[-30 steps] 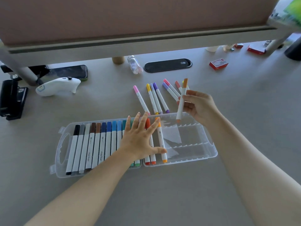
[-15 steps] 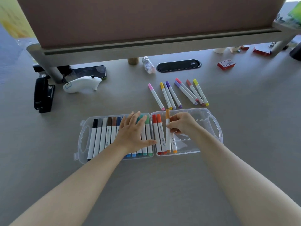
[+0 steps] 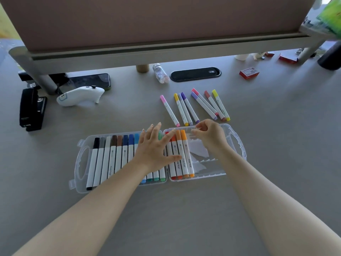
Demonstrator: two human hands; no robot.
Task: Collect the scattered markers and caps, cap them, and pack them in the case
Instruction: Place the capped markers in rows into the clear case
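Observation:
A clear plastic case (image 3: 238, 143) lies open on the grey desk, both halves flat. Its left half holds a row of capped markers from black through blue to green; its right half holds red and orange ones, the outermost an orange marker (image 3: 186, 154). My left hand (image 3: 154, 149) rests flat with spread fingers across the markers at the case's middle. My right hand (image 3: 209, 135) hovers over the right half, fingers loosely curled and holding nothing. Several capped markers (image 3: 195, 107) in pink, yellow and purple lie loose on the desk just behind the case.
A white controller (image 3: 80, 96), a black stapler (image 3: 31, 110) and a phone (image 3: 88, 81) sit at the back left. A small bottle (image 3: 160, 73), a black oval desk grommet (image 3: 195, 73) and a red box (image 3: 249, 72) lie further back under a raised shelf.
My right hand brought the orange marker down from above the case, laid it beside the other orange ones in the right half and let go. My left hand stayed on the markers.

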